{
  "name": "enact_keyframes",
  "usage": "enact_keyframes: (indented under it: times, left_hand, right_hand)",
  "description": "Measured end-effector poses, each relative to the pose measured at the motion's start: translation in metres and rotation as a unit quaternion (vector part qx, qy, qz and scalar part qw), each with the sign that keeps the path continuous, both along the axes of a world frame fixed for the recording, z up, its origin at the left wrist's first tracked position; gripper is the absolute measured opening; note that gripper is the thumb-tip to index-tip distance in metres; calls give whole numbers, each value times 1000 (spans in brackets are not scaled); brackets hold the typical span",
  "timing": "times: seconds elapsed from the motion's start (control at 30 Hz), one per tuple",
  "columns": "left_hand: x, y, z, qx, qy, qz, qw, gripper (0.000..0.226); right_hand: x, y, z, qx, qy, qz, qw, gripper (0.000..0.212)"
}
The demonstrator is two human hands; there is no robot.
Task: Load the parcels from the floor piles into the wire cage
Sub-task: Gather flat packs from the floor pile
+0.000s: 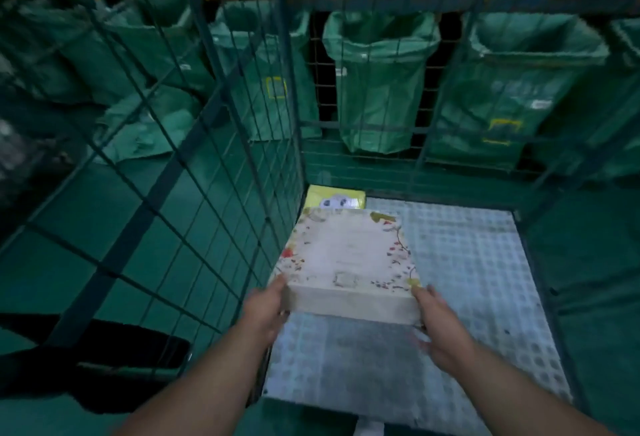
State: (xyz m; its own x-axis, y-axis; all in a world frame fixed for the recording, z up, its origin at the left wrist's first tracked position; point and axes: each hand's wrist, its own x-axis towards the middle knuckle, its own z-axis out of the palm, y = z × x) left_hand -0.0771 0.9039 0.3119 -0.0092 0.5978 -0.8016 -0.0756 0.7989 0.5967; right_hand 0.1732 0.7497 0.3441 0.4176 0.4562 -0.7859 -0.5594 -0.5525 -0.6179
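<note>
Matt floral paper box (pixel 349 259); painted metal-wire cage (pixel 221 145).

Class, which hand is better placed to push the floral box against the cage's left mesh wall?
Probably right: the right hand grips the floral box opposite that mesh wall; the left hand sits between them.

The cream parcel (pixel 349 252) has a plain pale middle framed by red, green and yellow flowers and vines; the yellow parcel (pixel 336 197) at the far left corner of the cage floor (pixel 467 262) bears white and black marks. The cage floor is whitish-grey with a regular dimpled grid, the wire cage (pixel 214 172) dark green. The sacks (pixel 377 89) are green with yellow markings, the room floor (pixel 86 214) green.
</note>
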Motion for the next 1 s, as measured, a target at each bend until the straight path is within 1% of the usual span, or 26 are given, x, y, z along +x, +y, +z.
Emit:
enact_keyframes:
  times: [0.03, 0.07, 0.1, 0.13, 0.17, 0.23, 0.27, 0.3, 0.37, 0.43, 0.5, 0.6, 0.77, 0.8, 0.87, 0.9, 1.0]
  left_hand:
    - [9, 11, 14, 28, 25, 6, 999, 91]
    - [16, 18, 25, 44, 67, -6, 997, 96]
    - [22, 21, 37, 50, 111, -27, 992, 97]
    - [25, 22, 39, 50, 131, -42, 989, 93]
    - [29, 18, 45, 47, 132, -58, 988, 83]
    - [35, 5, 46, 26, 118, -103, 987, 54]
    - [35, -2, 39, 8, 115, -127, 985, 47]
    - [36, -11, 32, -7, 118, -162, 980, 41]
    - [38, -25, 19, -30, 127, -207, 970, 31]
    - [45, -38, 17, -44, 131, -242, 960, 24]
    - [55, -49, 22, -47, 134, -302, 943, 18]
    - [68, -58, 27, -38, 127, -371, 919, 6]
    - [91, -75, 22, 0, 141, -502, 853, 9]
    - [94, -85, 17, 6, 150, -532, 834, 13]
    - [100, -105, 3, 24, 167, -598, 784, 22]
    - [103, -118, -6, 23, 165, -630, 758, 24]
    - [103, -171, -28, 40, 165, -717, 676, 22]
  right_hand:
    - [11, 16, 7, 3, 1, 23, 1000, 70]
    - [19, 29, 13, -3, 1, 51, 999, 75]
    - [23, 38, 18, -15, -7, 83, 996, 73]
    - [26, 44, 18, -34, -29, 122, 991, 67]
    - [26, 48, 14, -54, -60, 166, 983, 57]
    - [24, 47, 3, -78, -117, 247, 959, 33]
    - [19, 44, -3, -84, -115, 274, 951, 23]
    - [13, 39, -10, -92, -100, 293, 946, 21]
    - [2, 26, -20, -115, -61, 319, 939, 23]
    - [-8, 12, -27, -132, -41, 327, 935, 25]
    - [-14, -2, -32, -146, -30, 325, 934, 27]
    - [-21, -28, -37, -143, -20, 276, 950, 30]
    - [-45, -86, -45, -130, -13, 115, 985, 25]
    - [-54, -102, -48, -135, -14, 85, 987, 24]
    - [-74, -132, -52, -148, -28, 32, 988, 20]
    - [-87, -149, -54, -152, -21, -2, 988, 19]
    - [-132, -211, -57, -161, 18, -106, 981, 16]
